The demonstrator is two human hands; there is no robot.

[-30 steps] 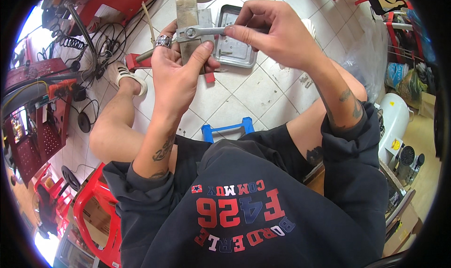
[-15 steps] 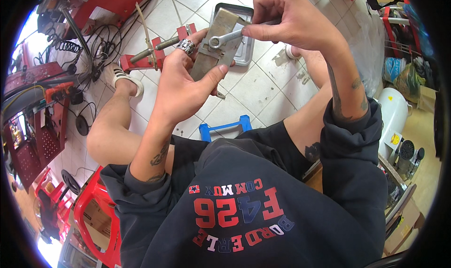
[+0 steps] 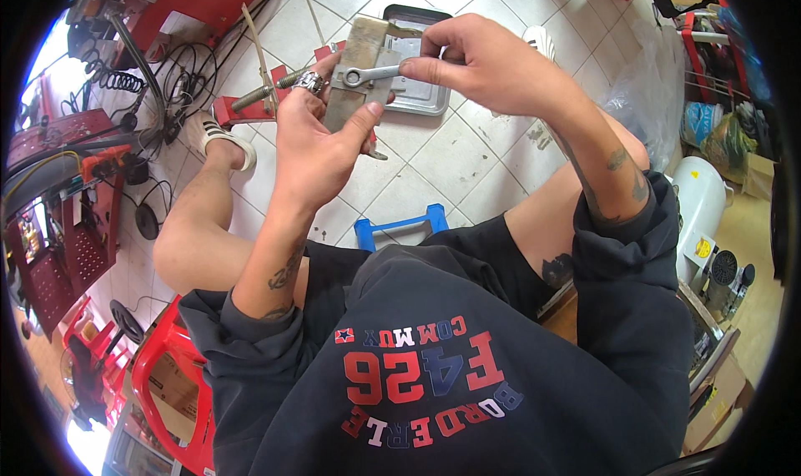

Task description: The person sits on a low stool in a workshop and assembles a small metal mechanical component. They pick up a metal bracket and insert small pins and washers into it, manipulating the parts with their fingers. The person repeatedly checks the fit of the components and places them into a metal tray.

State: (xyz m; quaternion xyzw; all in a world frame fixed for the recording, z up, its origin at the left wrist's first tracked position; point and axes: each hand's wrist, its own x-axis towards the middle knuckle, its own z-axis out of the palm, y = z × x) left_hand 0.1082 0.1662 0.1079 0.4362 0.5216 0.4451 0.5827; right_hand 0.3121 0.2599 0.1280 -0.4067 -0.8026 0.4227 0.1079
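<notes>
My left hand (image 3: 321,151) is closed around a worn grey-brown metal block (image 3: 364,38), with the thumb along its lower edge and a large ring on one finger. In my right hand (image 3: 488,67) a wrench (image 3: 380,73) is pinched by its shank between thumb and fingers. The wrench's ring end lies over the middle of the block's face; whether it sits on a nut I cannot tell. A small metal piece pokes out below my left hand, partly hidden by it.
A metal tray (image 3: 440,102) lies on the tiled floor behind my hands. Left of it is a red clamp with a threaded rod (image 3: 250,100). A blue frame (image 3: 400,226) stands between my legs. Black cables (image 3: 179,84) tangle at left; a white tank (image 3: 699,201) is at right.
Both the block and the wrench have shifted left, and the wrench now lies closer to level. My right hand has moved left and lower. My right leg has swung outward.
</notes>
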